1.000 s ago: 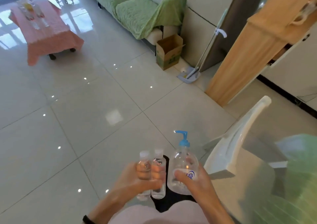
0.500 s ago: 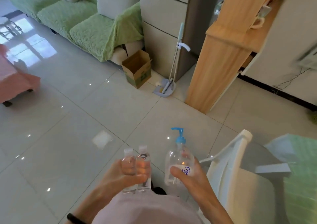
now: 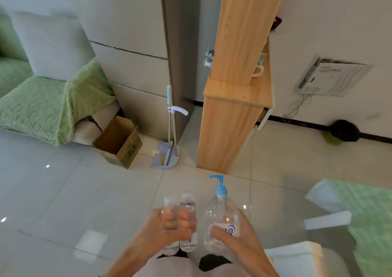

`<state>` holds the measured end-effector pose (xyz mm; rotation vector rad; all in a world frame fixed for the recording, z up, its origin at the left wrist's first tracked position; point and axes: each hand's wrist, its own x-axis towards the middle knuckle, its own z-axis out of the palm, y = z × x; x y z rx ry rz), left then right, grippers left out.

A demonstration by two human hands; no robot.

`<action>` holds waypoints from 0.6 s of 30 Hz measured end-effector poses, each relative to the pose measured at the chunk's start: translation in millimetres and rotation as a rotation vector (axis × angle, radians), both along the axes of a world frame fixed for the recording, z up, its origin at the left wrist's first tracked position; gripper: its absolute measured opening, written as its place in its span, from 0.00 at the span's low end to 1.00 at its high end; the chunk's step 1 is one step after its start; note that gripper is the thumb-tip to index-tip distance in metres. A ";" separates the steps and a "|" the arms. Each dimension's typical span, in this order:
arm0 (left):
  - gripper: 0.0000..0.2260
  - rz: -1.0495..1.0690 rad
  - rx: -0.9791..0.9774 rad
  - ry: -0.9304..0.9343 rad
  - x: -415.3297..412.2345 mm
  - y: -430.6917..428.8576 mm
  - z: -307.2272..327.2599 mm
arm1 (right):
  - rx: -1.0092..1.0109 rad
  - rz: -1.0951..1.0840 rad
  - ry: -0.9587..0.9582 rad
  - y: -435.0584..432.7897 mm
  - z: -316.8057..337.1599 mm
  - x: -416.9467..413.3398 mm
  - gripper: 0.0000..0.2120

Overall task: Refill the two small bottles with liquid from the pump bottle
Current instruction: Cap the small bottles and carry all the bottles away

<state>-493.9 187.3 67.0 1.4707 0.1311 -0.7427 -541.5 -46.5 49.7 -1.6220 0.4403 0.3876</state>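
Head view: the left hand (image 3: 161, 232) grasps both small bottles (image 3: 187, 207) side by side, upright, caps on. The right hand (image 3: 235, 240) grasps the clear pump bottle (image 3: 220, 211) just beside them, above the tiled floor (image 3: 84, 192). It would be best to keep everything upright and set it on a steady surface before uncapping.

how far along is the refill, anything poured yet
Done: all three bottles are picked up. In hand: the left hand grips the two small bottles, caps on; the right hand holds the pump bottle, its blue pump fitted. Left: nothing looks opened, so uncapping and filling both remain; fill levels are hard to read.
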 end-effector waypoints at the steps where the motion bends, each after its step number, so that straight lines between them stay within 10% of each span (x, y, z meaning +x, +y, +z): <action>1: 0.14 -0.034 -0.002 -0.022 23.7 -3.6 4.7 | -0.005 -0.025 -0.018 -2.1 0.2 16.1 0.41; 18: 0.13 -0.164 0.046 -0.171 327.1 -125.2 1.6 | -0.135 -0.172 -0.145 -135.0 14.1 294.1 0.36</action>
